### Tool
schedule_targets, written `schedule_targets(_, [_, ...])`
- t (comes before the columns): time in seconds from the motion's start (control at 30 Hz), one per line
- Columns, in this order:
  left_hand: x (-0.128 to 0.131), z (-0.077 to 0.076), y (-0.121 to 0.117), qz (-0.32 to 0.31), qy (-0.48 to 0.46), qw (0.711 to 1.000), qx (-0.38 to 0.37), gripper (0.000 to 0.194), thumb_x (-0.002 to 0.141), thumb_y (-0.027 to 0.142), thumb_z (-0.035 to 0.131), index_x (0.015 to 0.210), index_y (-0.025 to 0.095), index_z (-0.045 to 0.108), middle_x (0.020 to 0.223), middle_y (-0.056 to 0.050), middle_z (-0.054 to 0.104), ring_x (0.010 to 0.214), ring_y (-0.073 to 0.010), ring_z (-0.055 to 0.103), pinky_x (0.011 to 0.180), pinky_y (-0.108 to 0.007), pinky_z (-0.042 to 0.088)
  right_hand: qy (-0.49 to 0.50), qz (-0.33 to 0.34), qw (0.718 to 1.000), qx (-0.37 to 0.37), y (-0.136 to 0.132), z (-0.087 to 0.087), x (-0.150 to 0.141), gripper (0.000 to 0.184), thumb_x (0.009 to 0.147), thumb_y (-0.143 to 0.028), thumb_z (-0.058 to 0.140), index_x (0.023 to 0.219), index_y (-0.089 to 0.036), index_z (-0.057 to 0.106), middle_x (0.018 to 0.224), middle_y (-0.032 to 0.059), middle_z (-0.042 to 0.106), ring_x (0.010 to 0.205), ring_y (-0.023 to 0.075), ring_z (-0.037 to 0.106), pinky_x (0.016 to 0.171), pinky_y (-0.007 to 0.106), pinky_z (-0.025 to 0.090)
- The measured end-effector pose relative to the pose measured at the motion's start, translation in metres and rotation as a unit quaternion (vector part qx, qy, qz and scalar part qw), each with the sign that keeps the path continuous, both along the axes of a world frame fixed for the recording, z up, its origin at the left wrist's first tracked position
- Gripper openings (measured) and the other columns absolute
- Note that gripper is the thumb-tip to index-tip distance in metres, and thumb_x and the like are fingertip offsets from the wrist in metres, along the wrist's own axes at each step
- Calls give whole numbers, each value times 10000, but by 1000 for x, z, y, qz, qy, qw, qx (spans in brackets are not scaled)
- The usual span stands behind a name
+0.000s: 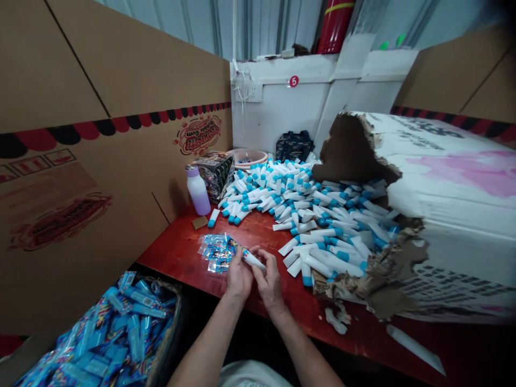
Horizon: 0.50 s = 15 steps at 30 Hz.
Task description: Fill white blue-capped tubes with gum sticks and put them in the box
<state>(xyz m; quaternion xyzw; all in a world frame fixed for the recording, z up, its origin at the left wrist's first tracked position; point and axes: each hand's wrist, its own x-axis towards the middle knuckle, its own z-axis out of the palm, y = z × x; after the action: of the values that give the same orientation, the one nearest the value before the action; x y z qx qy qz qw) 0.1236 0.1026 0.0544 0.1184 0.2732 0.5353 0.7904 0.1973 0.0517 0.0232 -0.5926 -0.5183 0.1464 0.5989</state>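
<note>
Above the red table's front edge, my left hand [238,277] is closed around a printed plastic sleeve [233,244]. My right hand [269,282] grips a white tube [253,260] whose far end meets the sleeve; fingers hide how deep it sits inside. Just beyond my left hand lies a small fan of flat, clear-and-blue printed sleeves [215,250]. To the right spreads a big heap of white tubes with blue caps [290,193], nearest to my right hand. One capped tube [213,218] rests apart on the left.
A torn white carton [463,215] lies on the right, tubes spilling from its opening. Wrapped blue tubes fill a bin [173,317] at lower left. A lilac bottle [198,191], a patterned box [215,172] and a pink basin [258,156] stand behind. Cardboard [121,177] walls the left.
</note>
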Motion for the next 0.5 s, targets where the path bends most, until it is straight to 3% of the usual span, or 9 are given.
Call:
schedule_targets(0.07, [-4,-3,2,-11,14,1000,25,293,802,408,614,796,121,671,841,-108,710,820,-218,660,740,-316,494,-3,0,998,-63,-3,-5,3,205,873,-333,454,934,-188,585,873,52,621,788,175,581,703,269,461])
schedule_targets(0.13, [-3,-11,-4,-8,46,998,48,335,796,439,614,815,113,685,832,-109,711,828,-225,658,727,-311,488,-3,6,993,-117,-5,-11,4,277,897,-372,390,751,-202,552,683,12,576,637,155,538,598,247,411])
schedule_targets(0.23, [4,-29,-17,-21,105,993,56,358,761,446,653,796,93,702,777,-102,703,801,-213,653,732,-292,476,34,28,989,-138,-2,-16,1,323,893,-418,371,698,-206,517,649,3,559,602,143,516,563,238,368])
schedule_targets(0.3, [2,-35,-21,-36,121,991,51,280,708,359,719,794,93,705,772,-86,699,797,-199,648,752,-279,473,83,62,984,-145,2,-16,-1,331,863,-459,410,675,-205,508,637,-2,555,583,133,503,542,233,361])
schedule_targets(0.4, [-15,-30,-10,-38,72,997,17,202,688,261,732,819,113,695,808,-73,695,793,-192,645,757,-293,490,179,148,950,-208,10,-14,-2,376,807,-535,463,633,-204,492,528,-29,499,465,108,437,444,223,309])
schedule_targets(0.5, [-40,-17,7,-8,1,999,-35,124,783,255,639,808,137,664,772,-70,679,741,-200,644,719,-341,518,236,252,906,-245,16,-15,-4,399,747,-580,541,662,-191,526,533,-31,523,424,93,431,414,213,298])
